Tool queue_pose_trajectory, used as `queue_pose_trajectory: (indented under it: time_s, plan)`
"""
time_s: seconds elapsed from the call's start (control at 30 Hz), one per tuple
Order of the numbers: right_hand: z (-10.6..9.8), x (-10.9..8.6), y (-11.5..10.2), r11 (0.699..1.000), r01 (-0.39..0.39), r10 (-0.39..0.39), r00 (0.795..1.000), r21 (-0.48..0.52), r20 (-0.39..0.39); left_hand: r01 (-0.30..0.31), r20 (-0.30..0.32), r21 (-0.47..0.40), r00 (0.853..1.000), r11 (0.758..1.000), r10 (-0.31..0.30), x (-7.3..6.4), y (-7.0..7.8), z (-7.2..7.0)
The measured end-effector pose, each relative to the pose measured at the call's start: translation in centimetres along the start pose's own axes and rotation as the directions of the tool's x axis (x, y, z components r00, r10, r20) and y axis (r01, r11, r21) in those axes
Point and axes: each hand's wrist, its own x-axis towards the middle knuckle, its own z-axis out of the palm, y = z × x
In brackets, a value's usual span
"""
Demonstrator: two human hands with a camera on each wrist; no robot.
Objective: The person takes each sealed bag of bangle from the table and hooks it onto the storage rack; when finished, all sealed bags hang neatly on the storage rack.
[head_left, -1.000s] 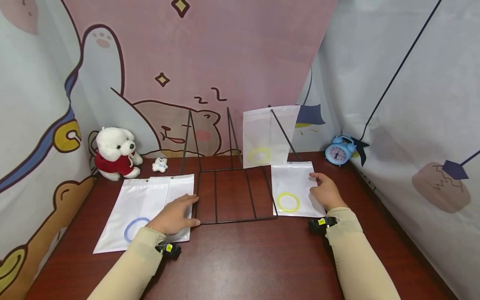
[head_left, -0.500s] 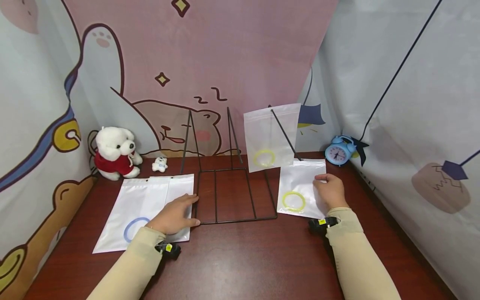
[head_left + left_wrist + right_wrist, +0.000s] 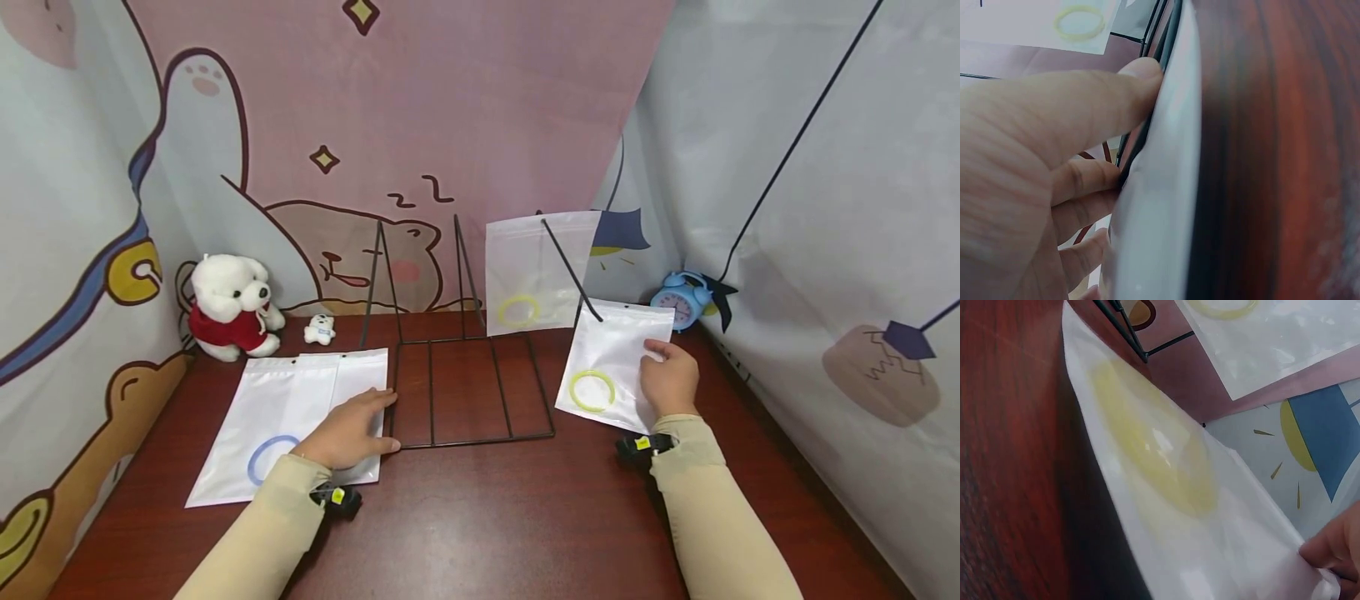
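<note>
In the head view my right hand [image 3: 669, 379] pinches the right edge of a white zip bag [image 3: 626, 342] with a yellow ring [image 3: 592, 391] inside. This bag is tilted, its top edge overlapping the front end of a black rack prong [image 3: 572, 271]. Another zip bag [image 3: 542, 275] with a yellow ring hangs on that prong. My left hand [image 3: 348, 433] lies over the left side of the black wire rack [image 3: 472, 442], thumb and fingertips against the wire. In the left wrist view the thumb [image 3: 1138, 78] presses beside the wire, its fingers extended along it.
White zip bags [image 3: 277, 392] lie overlapping under and beside the left hand, a blue ring [image 3: 266, 458] in one. A plush dog [image 3: 232, 304], a small white figure [image 3: 320, 330] and a blue alarm clock [image 3: 678, 302] stand at the back of the wooden table [image 3: 480, 533].
My right hand has lifted the zip bag off the table, moving it rightward and up toward the prong and tilting it. The hanging bag has swung. The left hand has stayed put.
</note>
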Motion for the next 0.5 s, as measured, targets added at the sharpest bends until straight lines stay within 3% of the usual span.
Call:
queue_pose_trajectory:
  time_s: [0.23,0.37,0.5]
  plan:
    - [-0.08,0.02,-0.07,0.999,0.014,-0.006,0.991,0.052,-0.135,0.009,0.008,-0.008,1.0,1.0,-0.009,-0.02,0.11,-0.07]
    - [-0.15,-0.23,-0.48,0.992,-0.021,0.043,0.983,0.125,-0.177,0.011,0.009,-0.011,1.0,1.0,-0.011,0.01,0.1,-0.06]
    - [-0.13,-0.19,-0.68,0.977,-0.046,0.099,0.962,0.208,-0.254,0.011,0.008,-0.012,1.0,1.0,-0.011,0.01,0.03,-0.04]
